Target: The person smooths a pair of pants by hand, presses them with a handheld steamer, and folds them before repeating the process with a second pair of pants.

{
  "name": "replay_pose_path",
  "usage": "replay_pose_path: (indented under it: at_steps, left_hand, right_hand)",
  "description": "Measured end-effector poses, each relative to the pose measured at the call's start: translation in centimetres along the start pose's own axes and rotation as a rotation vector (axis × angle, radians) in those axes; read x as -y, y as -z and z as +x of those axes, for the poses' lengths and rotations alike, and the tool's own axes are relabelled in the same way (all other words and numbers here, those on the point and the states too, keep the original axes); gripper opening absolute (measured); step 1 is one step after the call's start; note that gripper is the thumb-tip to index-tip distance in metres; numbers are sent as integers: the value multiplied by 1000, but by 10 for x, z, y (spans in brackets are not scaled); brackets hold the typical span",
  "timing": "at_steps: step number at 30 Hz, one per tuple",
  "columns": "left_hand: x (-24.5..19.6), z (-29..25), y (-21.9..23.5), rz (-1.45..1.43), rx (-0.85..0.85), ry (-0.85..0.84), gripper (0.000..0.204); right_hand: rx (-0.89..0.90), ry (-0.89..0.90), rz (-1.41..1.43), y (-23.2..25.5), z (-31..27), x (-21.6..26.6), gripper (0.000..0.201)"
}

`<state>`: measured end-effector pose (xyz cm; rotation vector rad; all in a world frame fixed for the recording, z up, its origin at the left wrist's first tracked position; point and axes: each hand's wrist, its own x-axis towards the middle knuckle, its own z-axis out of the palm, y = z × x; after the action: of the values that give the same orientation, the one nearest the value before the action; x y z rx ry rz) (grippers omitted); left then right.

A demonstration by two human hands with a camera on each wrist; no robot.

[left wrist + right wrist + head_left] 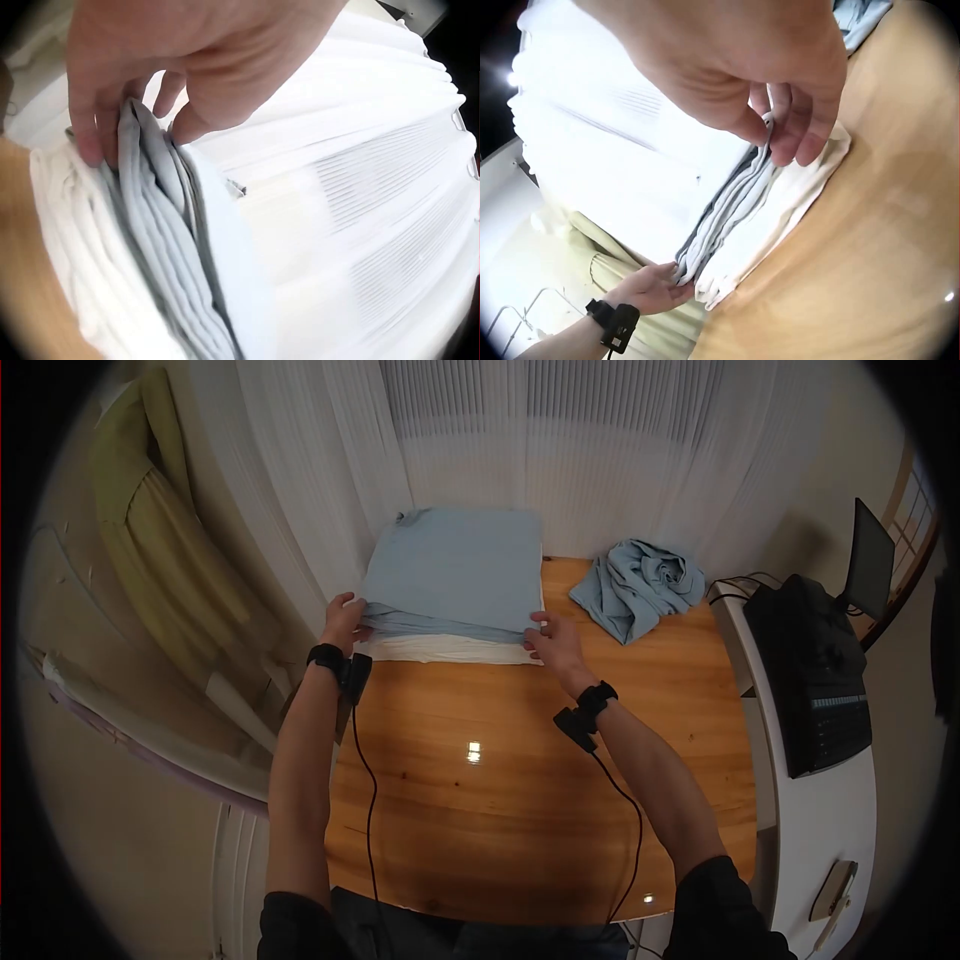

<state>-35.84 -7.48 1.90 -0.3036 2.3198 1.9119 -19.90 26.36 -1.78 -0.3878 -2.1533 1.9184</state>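
A light blue folded cloth lies on top of a white folded cloth at the far side of the wooden table. My left hand pinches the blue cloth at its near left corner. At the near right corner, my right hand holds it between thumb and fingers. The blue layers stand bunched along the front edge in the left wrist view, with the white cloth beneath. In the right wrist view, the right thumb and fingertips close around the layered edge.
A crumpled blue cloth lies at the table's back right. Sheer white curtains hang behind the table. To the right, a white side desk bears a black keyboard. A yellow-green dress hangs at left.
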Motion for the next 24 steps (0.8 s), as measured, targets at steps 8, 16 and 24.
replay_pose_path:
  at_steps: [8,16,24]
  left_hand:
    - [79,-44,20,-269,148,23,47]
    - [93,-307,31,-391,382,204,31]
    - [116,-378,-16,-235,409,144,23]
  right_hand:
    - [253,38,-157,85,-64,-28,34]
    - [-434,217,-889,190,-18,-50,52]
    - [-532,-41,-939,156,31,-62,36]
